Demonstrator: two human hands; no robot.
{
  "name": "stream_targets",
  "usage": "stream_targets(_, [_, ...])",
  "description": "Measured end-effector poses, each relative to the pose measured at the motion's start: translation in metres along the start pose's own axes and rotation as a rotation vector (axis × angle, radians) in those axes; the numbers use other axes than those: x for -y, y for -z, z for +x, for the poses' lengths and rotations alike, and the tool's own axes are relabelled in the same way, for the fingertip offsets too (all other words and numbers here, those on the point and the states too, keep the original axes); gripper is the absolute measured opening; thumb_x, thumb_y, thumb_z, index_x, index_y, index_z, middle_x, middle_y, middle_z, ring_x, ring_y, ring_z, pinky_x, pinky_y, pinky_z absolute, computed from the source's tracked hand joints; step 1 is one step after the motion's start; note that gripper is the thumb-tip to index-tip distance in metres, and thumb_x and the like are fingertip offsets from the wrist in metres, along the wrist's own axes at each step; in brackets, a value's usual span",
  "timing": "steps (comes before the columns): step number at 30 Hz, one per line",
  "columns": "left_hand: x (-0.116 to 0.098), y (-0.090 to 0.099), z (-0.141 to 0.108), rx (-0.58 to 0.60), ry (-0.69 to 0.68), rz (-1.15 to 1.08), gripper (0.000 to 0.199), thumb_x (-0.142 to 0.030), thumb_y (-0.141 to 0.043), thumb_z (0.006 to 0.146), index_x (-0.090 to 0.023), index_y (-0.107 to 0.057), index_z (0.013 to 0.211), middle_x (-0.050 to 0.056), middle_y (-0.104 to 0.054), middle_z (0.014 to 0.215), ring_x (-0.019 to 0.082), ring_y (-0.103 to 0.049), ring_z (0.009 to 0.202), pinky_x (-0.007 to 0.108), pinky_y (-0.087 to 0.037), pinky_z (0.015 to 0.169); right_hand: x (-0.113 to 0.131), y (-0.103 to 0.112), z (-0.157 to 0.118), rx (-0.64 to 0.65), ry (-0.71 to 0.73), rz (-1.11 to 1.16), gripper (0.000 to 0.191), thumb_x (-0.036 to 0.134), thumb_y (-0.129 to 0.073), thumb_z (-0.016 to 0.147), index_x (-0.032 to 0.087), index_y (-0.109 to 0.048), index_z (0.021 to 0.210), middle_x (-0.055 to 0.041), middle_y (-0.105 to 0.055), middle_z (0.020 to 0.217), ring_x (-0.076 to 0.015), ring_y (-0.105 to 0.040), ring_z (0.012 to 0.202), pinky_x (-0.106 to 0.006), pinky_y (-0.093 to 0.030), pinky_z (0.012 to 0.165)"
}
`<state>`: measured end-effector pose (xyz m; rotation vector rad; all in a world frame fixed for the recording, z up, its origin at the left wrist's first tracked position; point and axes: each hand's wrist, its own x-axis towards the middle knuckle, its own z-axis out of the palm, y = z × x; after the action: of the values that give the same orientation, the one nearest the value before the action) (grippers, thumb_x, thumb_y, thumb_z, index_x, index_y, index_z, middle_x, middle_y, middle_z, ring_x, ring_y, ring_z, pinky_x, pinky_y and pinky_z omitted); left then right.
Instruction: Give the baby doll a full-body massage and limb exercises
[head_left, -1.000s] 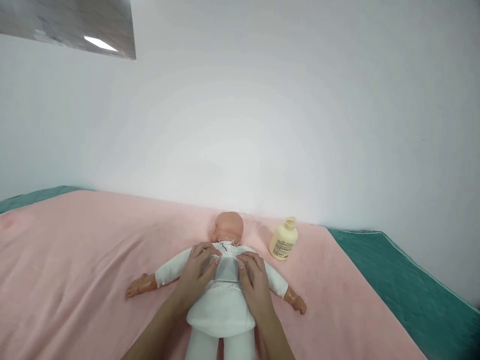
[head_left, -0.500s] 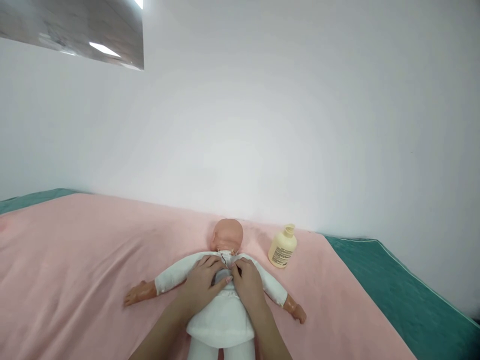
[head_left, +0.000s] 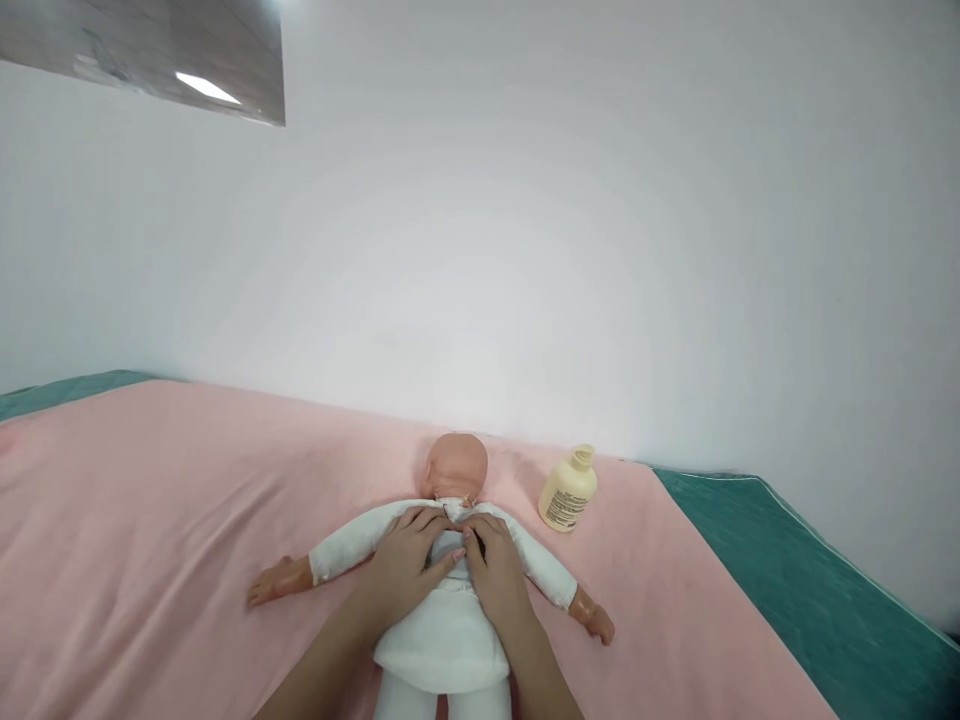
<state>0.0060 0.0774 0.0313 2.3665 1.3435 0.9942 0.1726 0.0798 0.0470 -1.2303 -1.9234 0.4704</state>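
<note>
A baby doll [head_left: 442,640] with a white cloth body lies face down, its bald head [head_left: 459,464] toward the wall and its arms spread out to both sides. My left hand [head_left: 409,550] rests flat on the left of its upper back, thumb held apart from the fingers. On the right of the upper back lies my right hand [head_left: 493,555], fingers slightly bent and touching the cloth. Both hands look open and hold nothing that I can see. Between them a grey patch [head_left: 448,545] shows on the doll's back, partly covered by the thumbs.
To the right of the doll's head stands a pale yellow bottle [head_left: 568,492] with a printed label and no cap or pump on its neck. The doll lies on a pink cloth [head_left: 187,520] over a green cover [head_left: 787,570]. A white wall [head_left: 480,250] rises right behind.
The view has shifted slightly. Both hands stay on the doll's upper back, with only a tiny shift of the fingers. Doll and bottle have not visibly moved.
</note>
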Motion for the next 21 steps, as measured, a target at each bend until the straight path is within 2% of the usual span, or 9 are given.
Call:
stream_targets(3, [0.0016, -0.0029, -0.0017, -0.019, -0.019, 0.012, 0.031, -0.043, -0.050, 0.091, -0.027, -0.060, 0.115, 0.003, -0.062, 0.119, 0.023, -0.052, 0.115, 0.043, -0.042, 0.100, 0.0003, 0.0010, -0.0024, -0.019, 0.006, 0.009, 0.028, 0.017, -0.039, 0.092, 0.018, -0.067, 0.090, -0.0064, -0.068, 0.095, -0.0219, -0.057, 0.096, -0.036, -0.043, 0.088])
stream_targets(6, [0.0025, -0.0072, -0.0048, -0.106, -0.007, 0.016, 0.040, -0.042, -0.049, 0.091, -0.023, -0.053, 0.126, 0.007, -0.060, 0.126, 0.024, -0.051, 0.118, 0.044, -0.042, 0.101, -0.0009, 0.0019, -0.0060, -0.053, 0.025, 0.017, 0.027, 0.021, -0.042, 0.092, 0.018, -0.067, 0.103, -0.0074, -0.067, 0.110, -0.0218, -0.055, 0.107, -0.038, -0.042, 0.096])
stream_targets(9, [0.0031, -0.0099, -0.0069, -0.166, 0.024, -0.007, 0.045, -0.042, -0.047, 0.092, -0.020, -0.049, 0.131, 0.010, -0.060, 0.127, 0.025, -0.053, 0.118, 0.045, -0.043, 0.101, -0.0023, 0.0027, -0.0075, -0.019, 0.034, 0.007, 0.030, 0.025, -0.046, 0.092, 0.019, -0.065, 0.115, -0.0074, -0.063, 0.122, -0.0229, -0.052, 0.117, -0.040, -0.039, 0.102])
stream_targets(14, [0.0043, -0.0086, -0.0060, -0.119, 0.034, -0.050, 0.042, -0.043, -0.047, 0.092, -0.019, -0.053, 0.126, 0.010, -0.061, 0.126, 0.026, -0.052, 0.119, 0.047, -0.041, 0.103, -0.0018, 0.0035, -0.0079, 0.024, 0.010, 0.002, 0.032, 0.025, -0.045, 0.092, 0.019, -0.066, 0.116, -0.0079, -0.064, 0.122, -0.0248, -0.052, 0.117, -0.044, -0.039, 0.103])
stream_targets(21, [0.0011, -0.0063, -0.0063, -0.097, 0.088, -0.126, 0.040, -0.038, -0.046, 0.093, -0.018, -0.052, 0.127, 0.009, -0.059, 0.130, 0.025, -0.049, 0.122, 0.047, -0.037, 0.107, -0.0044, 0.0045, -0.0089, -0.021, -0.003, 0.095, 0.032, 0.028, -0.045, 0.094, 0.021, -0.064, 0.119, -0.0080, -0.062, 0.124, -0.0231, -0.051, 0.119, -0.043, -0.038, 0.106])
